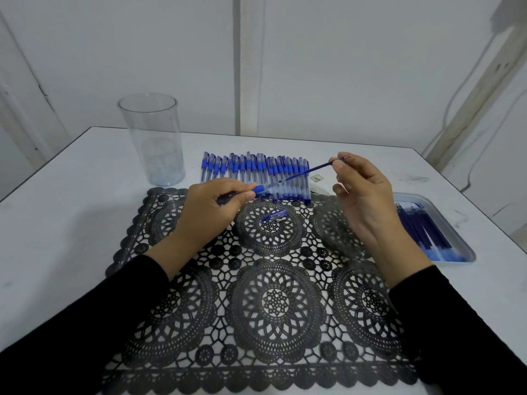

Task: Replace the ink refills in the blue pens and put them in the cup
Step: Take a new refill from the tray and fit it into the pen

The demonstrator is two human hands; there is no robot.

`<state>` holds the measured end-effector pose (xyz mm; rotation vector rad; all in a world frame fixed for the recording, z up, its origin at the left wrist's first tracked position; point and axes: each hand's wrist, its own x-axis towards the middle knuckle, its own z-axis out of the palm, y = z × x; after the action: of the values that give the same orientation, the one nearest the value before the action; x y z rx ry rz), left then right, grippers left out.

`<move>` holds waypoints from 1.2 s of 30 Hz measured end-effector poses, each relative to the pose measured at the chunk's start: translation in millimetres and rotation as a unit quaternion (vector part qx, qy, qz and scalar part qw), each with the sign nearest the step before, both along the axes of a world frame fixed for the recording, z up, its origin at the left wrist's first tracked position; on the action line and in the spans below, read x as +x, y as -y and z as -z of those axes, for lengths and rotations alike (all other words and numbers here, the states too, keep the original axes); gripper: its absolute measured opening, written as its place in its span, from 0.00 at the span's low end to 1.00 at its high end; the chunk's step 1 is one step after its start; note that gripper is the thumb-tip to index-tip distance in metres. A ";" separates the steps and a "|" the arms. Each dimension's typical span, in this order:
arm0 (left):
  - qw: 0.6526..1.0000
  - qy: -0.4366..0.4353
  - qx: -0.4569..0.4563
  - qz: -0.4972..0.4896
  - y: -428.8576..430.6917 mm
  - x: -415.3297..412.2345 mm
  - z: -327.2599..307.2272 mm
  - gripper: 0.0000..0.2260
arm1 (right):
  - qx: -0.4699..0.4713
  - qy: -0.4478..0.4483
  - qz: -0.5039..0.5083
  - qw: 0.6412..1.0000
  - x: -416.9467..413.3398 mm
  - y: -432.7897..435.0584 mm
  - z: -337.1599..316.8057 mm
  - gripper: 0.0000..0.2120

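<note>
Black mat, lacy rosette pattern, near edge of white table. Pens blue w/ clear barrels. Cup clear. Refills dark blue. Sleeves black.

Fisted left grip, higher right grip in fingertip pinch.

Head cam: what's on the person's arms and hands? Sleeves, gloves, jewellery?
Both arms are in long, plain black sleeves, the left sleeve and the right sleeve, each ending at the wrist. The left hand and right hand are bare: no gloves, and no rings, watch or markings show.
</note>
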<state>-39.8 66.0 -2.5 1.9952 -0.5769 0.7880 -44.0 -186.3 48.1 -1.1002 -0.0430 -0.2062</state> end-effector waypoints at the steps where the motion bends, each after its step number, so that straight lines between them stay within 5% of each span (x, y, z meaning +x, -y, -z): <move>1: 1.000 0.000 -0.007 -0.001 -0.4 0.3 0.0 0.08 | 0.011 -0.004 0.003 1.000 0.2 1.3 -0.1 0.07; 7: 1.000 0.014 0.016 0.003 2.6 1.0 -3.6 0.08 | 0.001 -0.003 0.025 1.000 -0.2 14.0 -4.5 0.07; 10: 0.999 0.014 0.048 0.022 8.5 2.5 -4.9 0.09 | -0.127 -0.009 0.017 0.992 -3.2 20.7 -9.2 0.08; 14: 0.996 0.002 0.055 0.063 24.1 5.7 -2.7 0.08 | -0.335 -0.065 0.022 0.940 -5.3 30.9 -11.4 0.07; 21: 0.991 -0.015 0.095 0.098 65.2 16.6 0.5 0.08 | -0.537 -0.133 0.109 0.826 1.9 44.7 7.3 0.08; 36: 0.991 -0.068 0.098 0.060 78.6 19.5 -0.2 0.10 | -0.655 -0.114 0.126 0.736 -0.7 33.0 27.6 0.09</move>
<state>-20.2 -12.6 -2.3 2.1514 -0.7099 0.5340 -44.7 -219.3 20.4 -2.5654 0.2249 -0.2843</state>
